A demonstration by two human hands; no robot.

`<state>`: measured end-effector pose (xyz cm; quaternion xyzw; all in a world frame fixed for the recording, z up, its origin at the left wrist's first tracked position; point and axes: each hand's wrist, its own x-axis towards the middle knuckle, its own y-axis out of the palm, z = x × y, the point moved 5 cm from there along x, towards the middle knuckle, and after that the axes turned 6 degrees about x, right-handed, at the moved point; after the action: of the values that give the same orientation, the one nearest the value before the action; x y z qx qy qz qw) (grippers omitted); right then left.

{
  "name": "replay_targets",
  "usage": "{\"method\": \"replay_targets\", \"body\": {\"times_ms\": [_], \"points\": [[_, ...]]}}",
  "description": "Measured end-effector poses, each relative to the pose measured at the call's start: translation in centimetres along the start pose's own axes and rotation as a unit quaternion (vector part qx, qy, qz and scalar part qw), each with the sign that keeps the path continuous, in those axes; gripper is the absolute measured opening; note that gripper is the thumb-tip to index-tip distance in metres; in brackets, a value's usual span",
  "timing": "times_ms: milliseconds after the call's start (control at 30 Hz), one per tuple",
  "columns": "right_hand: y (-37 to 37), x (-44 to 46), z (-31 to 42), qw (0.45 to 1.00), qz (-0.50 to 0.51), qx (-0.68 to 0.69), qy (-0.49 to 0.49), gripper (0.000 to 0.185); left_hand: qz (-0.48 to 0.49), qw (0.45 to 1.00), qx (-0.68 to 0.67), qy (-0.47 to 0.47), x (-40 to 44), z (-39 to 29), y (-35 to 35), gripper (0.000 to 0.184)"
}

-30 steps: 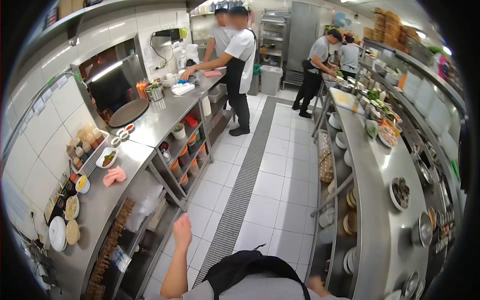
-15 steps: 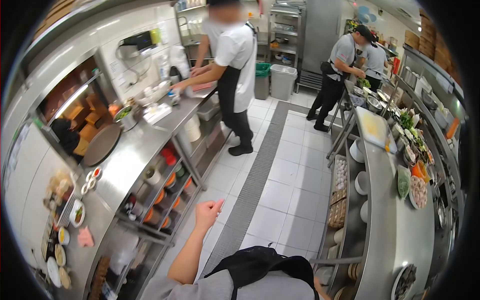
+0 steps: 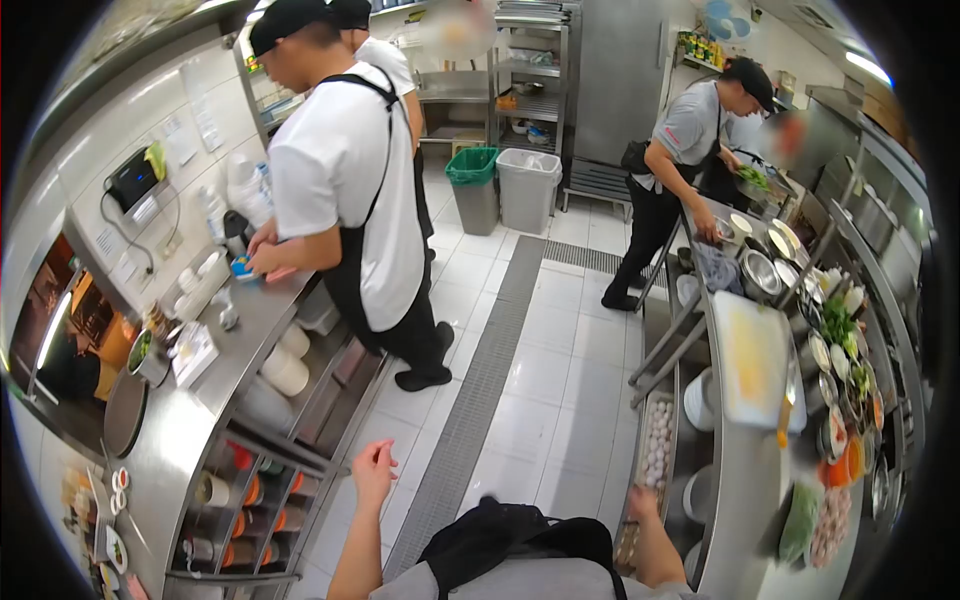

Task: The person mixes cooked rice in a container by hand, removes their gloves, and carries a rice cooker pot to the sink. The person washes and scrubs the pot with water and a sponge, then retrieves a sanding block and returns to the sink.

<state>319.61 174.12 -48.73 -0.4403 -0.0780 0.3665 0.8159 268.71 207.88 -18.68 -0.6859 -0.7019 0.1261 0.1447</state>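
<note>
My left hand hangs in the air above the tiled floor, beside the left counter's shelves. Its fingers are loosely bent and a little apart, with nothing visible in them. Low on the right, my right hand shows beside the lower shelf of the right counter, in front of the trays of eggs. That hand is smeared and its fingers cannot be made out. Whether it touches the shelf I cannot tell. Between my arms is my black apron.
A co-worker in a white shirt stands at the left counter; another is behind. On the right, a co-worker in grey works at the counter beyond a white cutting board with a knife. Bins stand ahead.
My view has moved forward along the aisle, so the co-workers and bins look nearer. My right hand has come into view. My left hand's fingers have loosened from a more closed shape.
</note>
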Motion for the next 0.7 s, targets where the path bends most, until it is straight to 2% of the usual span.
{"method": "replay_targets", "body": {"times_ms": [33, 100, 133, 200, 267, 300, 333, 400, 433, 533, 600, 633, 667, 700], "points": [[-0.9, 5.7, 3.9, 0.956, -0.005, 0.295, -0.001, 0.02, 0.02, 0.997, -0.043, -0.065, 2.3, 0.2, 2.2, 0.017], [-5.1, 12.1, 15.2, 0.898, -0.028, 0.438, 0.044, 0.019, 0.065, 0.994, 0.03, -0.082, 7.2, -0.2, 6.3, 0.023], [-4.5, 15.1, 15.7, 0.907, -0.017, 0.417, 0.059, 0.02, 0.088, 0.991, 0.061, -0.084, 10.4, -1.0, 8.7, 0.027], [-4.1, 18.7, 14.9, 0.929, 0.006, 0.358, 0.092, 0.023, 0.092, 0.992, 0.088, -0.023, 16.3, -4.5, 13.7, 0.035], [-2.6, 19.8, 11.5, 0.968, 0.114, 0.189, 0.123, 0.024, 0.094, 0.989, 0.101, 0.056, 22.0, -8.6, 19.3, 0.045], [-0.5, 20.6, 7.4, 0.976, 0.148, 0.133, 0.086, 0.027, 0.099, 0.989, 0.078, 0.072, 24.5, -10.0, 22.6, 0.046], [-0.5, 20.2, 6.3, 0.961, 0.247, -0.028, 0.121, 0.027, 0.103, 0.989, 0.059, 0.089, 27.0, -11.4, 25.7, 0.046], [7.6, 23.0, -7.6, 0.941, 0.328, -0.007, 0.082, 0.023, 0.107, 0.982, 0.067, 0.138, 31.4, -15.0, 30.9, 0.044], [7.3, 24.2, -7.7, 0.934, 0.349, -0.05, 0.055, 0.021, 0.129, 0.979, 0.06, 0.144, 33.7, -16.0, 33.4, 0.043], [2.7, 25.9, -7.9, 0.89, 0.412, -0.192, -0.027, 0.016, 0.108, 0.982, 0.049, 0.148, 39.6, -18.5, 38.5, 0.042], [1.2, 31.4, -5.8, 0.848, 0.44, -0.28, -0.093, 0.014, 0.088, 0.989, 0.034, 0.114, 43.7, -17.0, 41.8, 0.041], [0.3, 36.4, -4.2, 0.923, 0.316, -0.217, 0.018, 0.016, 0.084, 0.992, 0.031, 0.09, 45.4, -16.6, 43.1, 0.041], [-1.0, 43.4, -0.5, 0.965, 0.177, -0.147, 0.125, 0.019, 0.079, 0.993, 0.047, 0.08, 47.2, -16.7, 44.2, 0.042], [-2.1, 49.3, 0.8, 0.97, 0.033, -0.07, 0.23, 0.022, 0.075, 0.993, 0.064, 0.068, 48.7, -16.9, 45.1, 0.042]]}}
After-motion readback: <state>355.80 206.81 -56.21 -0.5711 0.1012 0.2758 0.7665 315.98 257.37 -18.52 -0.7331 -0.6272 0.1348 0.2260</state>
